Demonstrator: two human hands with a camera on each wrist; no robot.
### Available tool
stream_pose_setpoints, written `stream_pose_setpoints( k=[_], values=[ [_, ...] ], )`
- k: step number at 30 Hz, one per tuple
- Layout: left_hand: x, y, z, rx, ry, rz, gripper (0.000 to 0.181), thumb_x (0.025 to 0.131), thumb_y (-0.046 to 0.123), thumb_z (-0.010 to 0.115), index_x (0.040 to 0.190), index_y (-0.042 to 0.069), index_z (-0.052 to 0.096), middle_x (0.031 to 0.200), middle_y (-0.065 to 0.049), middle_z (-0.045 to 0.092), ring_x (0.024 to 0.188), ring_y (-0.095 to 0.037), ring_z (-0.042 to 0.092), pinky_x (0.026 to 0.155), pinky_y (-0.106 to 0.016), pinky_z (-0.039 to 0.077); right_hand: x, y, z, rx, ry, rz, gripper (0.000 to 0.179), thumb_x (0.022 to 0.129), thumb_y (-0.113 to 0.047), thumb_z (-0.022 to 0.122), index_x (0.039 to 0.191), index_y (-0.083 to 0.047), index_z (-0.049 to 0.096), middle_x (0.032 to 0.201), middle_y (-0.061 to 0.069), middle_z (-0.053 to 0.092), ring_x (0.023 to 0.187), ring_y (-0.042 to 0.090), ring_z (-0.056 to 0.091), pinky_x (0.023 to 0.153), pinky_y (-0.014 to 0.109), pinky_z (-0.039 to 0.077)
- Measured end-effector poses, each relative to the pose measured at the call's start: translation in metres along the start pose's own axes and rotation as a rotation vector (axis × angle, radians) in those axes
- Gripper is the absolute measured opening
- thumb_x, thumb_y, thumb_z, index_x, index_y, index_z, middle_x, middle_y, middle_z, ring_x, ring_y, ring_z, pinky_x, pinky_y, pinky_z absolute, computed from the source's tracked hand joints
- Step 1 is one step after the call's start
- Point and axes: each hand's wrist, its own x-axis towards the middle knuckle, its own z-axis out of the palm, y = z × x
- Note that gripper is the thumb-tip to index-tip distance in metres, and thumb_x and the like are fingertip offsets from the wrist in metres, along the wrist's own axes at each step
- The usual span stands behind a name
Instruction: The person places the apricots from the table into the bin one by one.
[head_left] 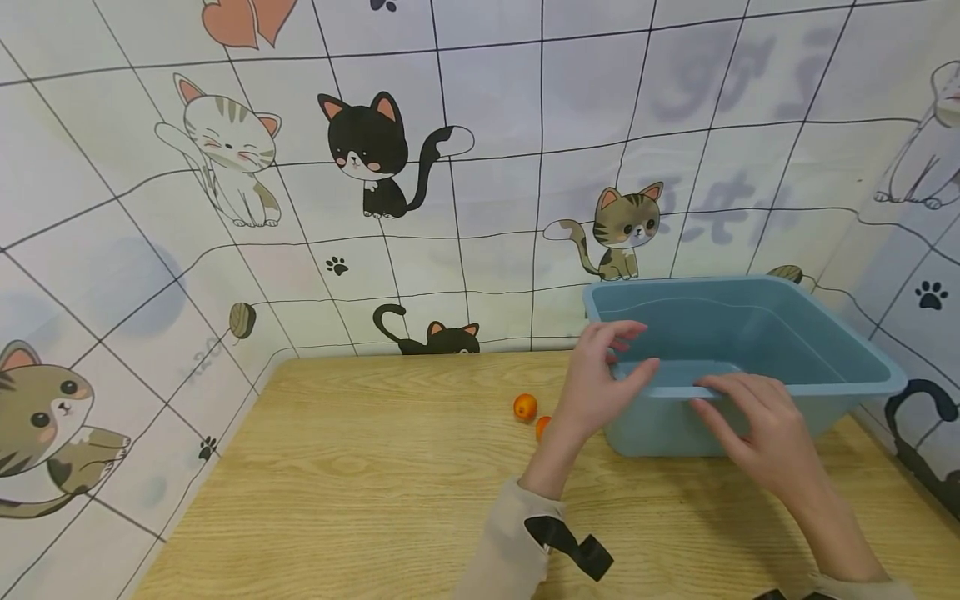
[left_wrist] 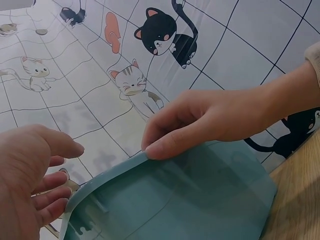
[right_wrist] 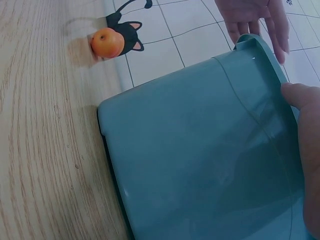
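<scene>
I see the big blue plastic tub with an open top (head_left: 660,427) at the right side of the light brown wooden table (head_left: 360,467). I can't tell if its bottom sits flat on the wood.

The bare right hand (head_left: 768,429) is pinching the tub's near rim, with the thumb on the outside and the fingers over the edge. The bare left hand (head_left: 597,383) is by the tub's near left corner. Its fingers are loose and not gripping, with the thumb held apart. They are very close to the rim, but I can't tell if they touch it.

Just left of the tub I see a small round orange fruit (head_left: 525,407). A second small orange ball (head_left: 543,428) is nearer, partly hidden behind the left arm. The left arm has a beige sleeve (head_left: 498,546) with a black strap (head_left: 555,533) on it.

At the far side hangs a white cloth with black lines and cartoon cats (head_left: 495,192).
</scene>
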Motion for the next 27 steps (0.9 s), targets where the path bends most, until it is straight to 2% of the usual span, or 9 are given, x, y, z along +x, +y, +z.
stream_pose_setpoints(
  k=[4, 7, 11, 17, 23, 27],
  values=[
    [-0.001, -0.003, -0.004, -0.028, 0.029, -0.016, 0.035, 0.09, 0.01, 0.075, 0.123, 0.006, 0.065, 0.118, -0.01, 0.059, 0.1, -0.01, 0.055, 0.086, -0.025, 0.053, 0.001, -0.001, 0.0, -0.002, -0.001, 0.004, 0.059, 0.101, -0.055, 0.052, 0.102, 0.001, 0.073, 0.093, 0.014, 0.07, 0.09, 0.035, 0.059, 0.106, 0.023, 0.032],
    [-0.004, -0.006, -0.008, -0.045, 0.04, -0.046, 0.035, 0.09, 0.009, 0.075, 0.123, 0.005, 0.065, 0.119, -0.009, 0.058, 0.101, -0.013, 0.055, 0.085, -0.025, 0.053, 0.001, -0.002, 0.001, -0.002, -0.004, 0.002, 0.059, 0.101, -0.055, 0.052, 0.102, 0.0, 0.074, 0.093, 0.014, 0.07, 0.09, 0.036, 0.059, 0.106, 0.024, 0.033],
    [-0.009, -0.01, -0.015, -0.03, 0.019, -0.057, 0.037, 0.09, 0.011, 0.075, 0.125, 0.006, 0.064, 0.121, -0.007, 0.056, 0.102, -0.017, 0.056, 0.086, -0.026, 0.054, 0.002, -0.002, 0.001, -0.001, -0.004, 0.002, 0.059, 0.101, -0.055, 0.052, 0.101, 0.0, 0.074, 0.093, 0.014, 0.07, 0.089, 0.036, 0.059, 0.104, 0.024, 0.033],
    [-0.016, -0.018, -0.024, -0.044, 0.003, -0.059, 0.04, 0.09, 0.012, 0.076, 0.128, 0.008, 0.063, 0.123, -0.006, 0.055, 0.105, -0.022, 0.056, 0.087, -0.034, 0.055, 0.002, 0.0, 0.001, -0.007, -0.004, 0.005, 0.06, 0.101, -0.055, 0.052, 0.102, 0.0, 0.074, 0.094, 0.015, 0.07, 0.09, 0.037, 0.059, 0.102, 0.025, 0.034],
    [-0.022, -0.031, -0.032, -0.035, 0.009, -0.059, 0.041, 0.09, 0.012, 0.077, 0.128, 0.005, 0.063, 0.122, -0.009, 0.058, 0.102, -0.016, 0.056, 0.083, -0.037, 0.056, 0.0, 0.0, 0.002, 0.0, 0.009, -0.004, 0.06, 0.101, -0.055, 0.052, 0.101, 0.001, 0.074, 0.093, 0.015, 0.07, 0.09, 0.037, 0.058, 0.102, 0.024, 0.033],
    [-0.025, -0.041, -0.04, -0.018, -0.008, -0.087, 0.042, 0.091, 0.015, 0.076, 0.129, 0.007, 0.063, 0.121, -0.009, 0.058, 0.102, -0.013, 0.054, 0.083, -0.03, 0.053, 0.0, -0.001, 0.001, -0.001, 0.016, -0.008, 0.06, 0.101, -0.055, 0.053, 0.1, 0.001, 0.074, 0.092, 0.016, 0.07, 0.09, 0.037, 0.058, 0.103, 0.023, 0.033]
  ],
)
